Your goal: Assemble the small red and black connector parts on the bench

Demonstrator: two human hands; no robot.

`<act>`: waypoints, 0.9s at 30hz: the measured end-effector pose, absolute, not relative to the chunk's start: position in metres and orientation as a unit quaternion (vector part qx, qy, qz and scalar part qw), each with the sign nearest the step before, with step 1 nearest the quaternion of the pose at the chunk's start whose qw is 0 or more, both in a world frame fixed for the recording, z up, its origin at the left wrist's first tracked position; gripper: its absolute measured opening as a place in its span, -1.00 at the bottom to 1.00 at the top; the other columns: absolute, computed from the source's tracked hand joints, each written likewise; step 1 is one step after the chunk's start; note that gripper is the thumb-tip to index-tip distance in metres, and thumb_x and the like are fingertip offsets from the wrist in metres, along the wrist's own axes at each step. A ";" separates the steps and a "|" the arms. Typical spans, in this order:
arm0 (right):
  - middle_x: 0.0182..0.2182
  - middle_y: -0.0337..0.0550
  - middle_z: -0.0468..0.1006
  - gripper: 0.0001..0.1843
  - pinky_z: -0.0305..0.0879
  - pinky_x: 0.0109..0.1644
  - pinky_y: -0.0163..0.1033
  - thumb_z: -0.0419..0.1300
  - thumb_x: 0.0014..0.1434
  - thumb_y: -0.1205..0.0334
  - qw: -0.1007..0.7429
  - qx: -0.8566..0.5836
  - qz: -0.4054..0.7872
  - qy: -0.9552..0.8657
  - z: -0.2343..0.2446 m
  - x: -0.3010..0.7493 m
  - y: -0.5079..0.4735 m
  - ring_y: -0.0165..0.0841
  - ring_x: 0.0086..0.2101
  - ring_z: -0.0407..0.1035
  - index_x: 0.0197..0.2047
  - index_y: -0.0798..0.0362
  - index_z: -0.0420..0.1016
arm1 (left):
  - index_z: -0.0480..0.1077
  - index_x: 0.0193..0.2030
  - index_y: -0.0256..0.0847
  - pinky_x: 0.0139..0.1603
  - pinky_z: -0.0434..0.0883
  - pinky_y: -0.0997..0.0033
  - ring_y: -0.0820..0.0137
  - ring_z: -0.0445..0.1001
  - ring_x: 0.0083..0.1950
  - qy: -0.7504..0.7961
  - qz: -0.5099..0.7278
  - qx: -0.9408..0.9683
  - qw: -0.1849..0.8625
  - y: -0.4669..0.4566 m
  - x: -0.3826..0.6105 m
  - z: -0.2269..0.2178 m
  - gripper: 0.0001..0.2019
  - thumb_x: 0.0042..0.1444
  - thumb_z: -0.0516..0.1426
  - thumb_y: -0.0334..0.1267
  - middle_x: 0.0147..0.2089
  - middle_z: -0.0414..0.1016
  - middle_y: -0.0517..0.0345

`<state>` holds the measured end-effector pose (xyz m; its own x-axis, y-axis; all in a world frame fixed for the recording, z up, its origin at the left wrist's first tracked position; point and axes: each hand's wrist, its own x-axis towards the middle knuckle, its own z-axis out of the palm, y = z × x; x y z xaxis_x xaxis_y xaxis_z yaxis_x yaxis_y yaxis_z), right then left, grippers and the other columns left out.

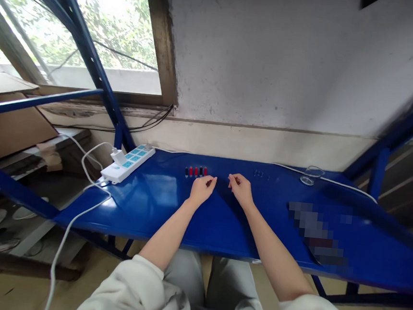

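Observation:
Both my hands are raised over the middle of a blue table (pixel 158 213), a short gap between them. My left hand (pixel 202 189) is closed in a pinch, thumb and fingertips pointing right; anything between them is too small to make out. Just behind it stands a row of several small red and black cylindrical pieces (pixel 196 172), their exact kind unclear. My right hand (pixel 241 188) is also pinched, its fingertips turned toward the left hand, and what it may hold cannot be made out. Beyond it, toward the back, lie several tiny clear pieces (pixel 259 173).
A white power strip (pixel 129 163) with a plugged-in adapter sits at the left, its cable hanging over the edge. Clear rings (pixel 307 180) lie at the back right near a white cable (pixel 344 185). A pixelated dark object (pixel 315 234) rests at the right. Blue frame posts flank the table.

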<state>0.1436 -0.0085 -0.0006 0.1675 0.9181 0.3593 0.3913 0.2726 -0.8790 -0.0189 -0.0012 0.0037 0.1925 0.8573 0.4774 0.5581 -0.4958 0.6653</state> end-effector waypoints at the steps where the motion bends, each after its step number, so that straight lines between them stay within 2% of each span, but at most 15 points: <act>1: -0.66 -0.24 0.36 -0.60 0.19 -0.48 -0.31 -0.02 0.09 -0.11 0.529 -0.550 0.248 -0.596 -0.001 0.143 -0.008 -0.42 -0.61 0.25 -0.45 0.05 0.36 | 0.42 -0.47 -0.25 -0.48 0.24 0.52 0.50 0.32 -0.57 0.474 0.430 0.747 0.177 0.000 -0.019 0.004 -0.63 0.14 -0.07 -0.07 -0.60 0.39 0.18; 27: -0.67 -0.23 0.37 -0.58 0.19 -0.51 -0.30 -0.03 0.08 -0.15 0.514 -0.555 0.250 -0.605 -0.003 0.143 -0.008 -0.41 -0.63 0.25 -0.47 0.03 0.37 | 0.42 -0.47 -0.24 -0.47 0.25 0.51 0.49 0.31 -0.56 0.490 0.422 0.739 0.187 0.000 -0.021 0.004 -0.63 0.13 -0.07 -0.06 -0.59 0.39 0.18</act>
